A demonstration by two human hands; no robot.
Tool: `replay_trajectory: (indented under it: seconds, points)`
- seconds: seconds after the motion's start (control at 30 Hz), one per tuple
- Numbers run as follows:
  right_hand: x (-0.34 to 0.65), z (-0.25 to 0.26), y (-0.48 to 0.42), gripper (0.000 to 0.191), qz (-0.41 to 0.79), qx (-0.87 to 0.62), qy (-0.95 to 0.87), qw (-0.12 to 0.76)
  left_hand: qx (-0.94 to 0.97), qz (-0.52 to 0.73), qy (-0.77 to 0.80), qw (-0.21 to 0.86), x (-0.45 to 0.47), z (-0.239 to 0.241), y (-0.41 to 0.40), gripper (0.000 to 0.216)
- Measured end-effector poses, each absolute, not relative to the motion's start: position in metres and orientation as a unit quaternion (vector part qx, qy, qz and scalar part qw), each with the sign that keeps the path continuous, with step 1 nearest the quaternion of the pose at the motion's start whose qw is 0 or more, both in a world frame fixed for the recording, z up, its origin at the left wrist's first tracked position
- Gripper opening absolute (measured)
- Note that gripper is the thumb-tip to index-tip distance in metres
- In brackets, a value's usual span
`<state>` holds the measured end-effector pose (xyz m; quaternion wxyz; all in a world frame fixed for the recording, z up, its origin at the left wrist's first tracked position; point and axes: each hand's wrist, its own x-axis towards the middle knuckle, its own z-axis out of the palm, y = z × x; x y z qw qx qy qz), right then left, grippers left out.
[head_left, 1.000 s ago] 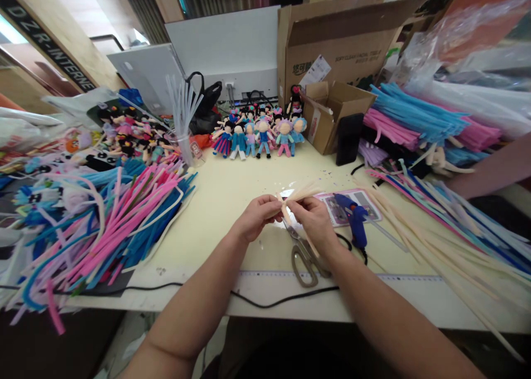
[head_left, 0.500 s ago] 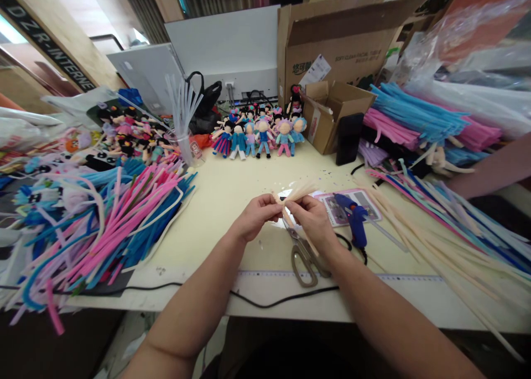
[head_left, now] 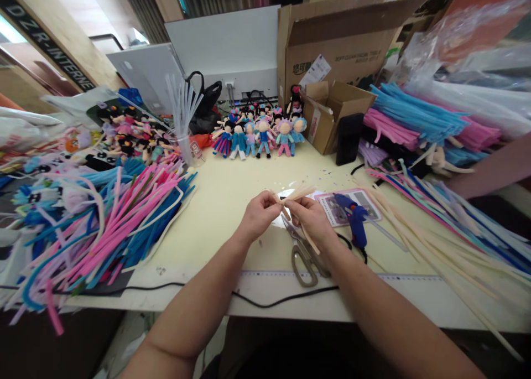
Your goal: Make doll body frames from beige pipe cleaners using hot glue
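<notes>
My left hand [head_left: 259, 214] and my right hand [head_left: 313, 218] meet above the middle of the pale yellow table [head_left: 224, 202]. Both are closed in a pinch on a small bundle of cream pipe cleaners [head_left: 295, 193], whose ends fan out to the upper right. One cream stem hangs down past my right palm. Grey-handled scissors [head_left: 302, 254] lie on the table directly under my right hand. A blue glue gun [head_left: 354, 218] rests just to the right, on a printed card.
A heap of pink and blue pipe cleaners [head_left: 112, 224] covers the left side. Long cream and coloured stems [head_left: 440, 229] spread on the right. A row of small dolls [head_left: 259, 133] stands at the back, beside cardboard boxes [head_left: 332, 47]. A black cable [head_left: 269, 300] runs along the near edge.
My hands have shifted slightly while working the cream bundle; the loose stem under my right hand has swung a little. Nothing else has moved.
</notes>
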<state>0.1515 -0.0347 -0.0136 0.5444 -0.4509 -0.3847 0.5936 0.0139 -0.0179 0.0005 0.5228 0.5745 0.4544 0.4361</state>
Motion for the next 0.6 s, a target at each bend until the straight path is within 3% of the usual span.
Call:
replay_trajectory:
  seconds: [0.17, 0.43, 0.53, 0.6]
  points:
    - [0.1508, -0.0141, -0.0342, 0.027, 0.635, -0.424, -0.355, 0.539, 0.649, 0.424, 0.501, 0.385, 0.0119, -0.0032, -0.019, 0.005]
    - [0.149, -0.0201, -0.0313, 0.026, 0.633, -0.438, -0.336, 0.543, 0.795, 0.34, 0.501, 0.051, 0.0164, -0.0039, -0.0267, 0.007]
    - [0.1503, -0.019, -0.0303, 0.026, 0.627, -0.438, -0.337, 0.55, 0.81, 0.337, 0.478, 0.035, 0.0168, -0.0056, -0.026, 0.009]
    - [0.1526, -0.0167, -0.0294, 0.025, 0.617, -0.437, -0.34, 0.56, 0.796, 0.358, 0.478, 0.101, 0.0144, -0.0054, -0.0236, 0.012]
